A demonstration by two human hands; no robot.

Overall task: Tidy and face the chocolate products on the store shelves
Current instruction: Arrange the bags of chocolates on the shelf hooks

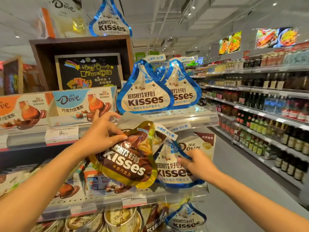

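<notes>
A long aisle (242,173) runs off on the right, with bottle shelves (267,104) along its far side. Close in front stands a shelf rack (175,118) full of chocolate. On its upper shelf, two Dove boxes (80,106) lie flat on the left, and two blue Kisses bags (145,91) stand upright on the right, one partly behind the other. Behind the boxes sits a black sign (88,72) in a dark wooden frame. Higher up, another blue bag (110,22) stands on top. In the middle, the left hand (102,133) pinches the top of a gold and brown Kisses bag (128,159), held tilted in front of the middle shelf. Just beside it on the right, a blue and white Kisses bag (172,166) leans on that shelf, and the right hand (199,163) touches it with fingers bent on its front. A white Dove bag (200,144) stands right behind it. Small price tags (61,133) sit on the shelf edges.
</notes>
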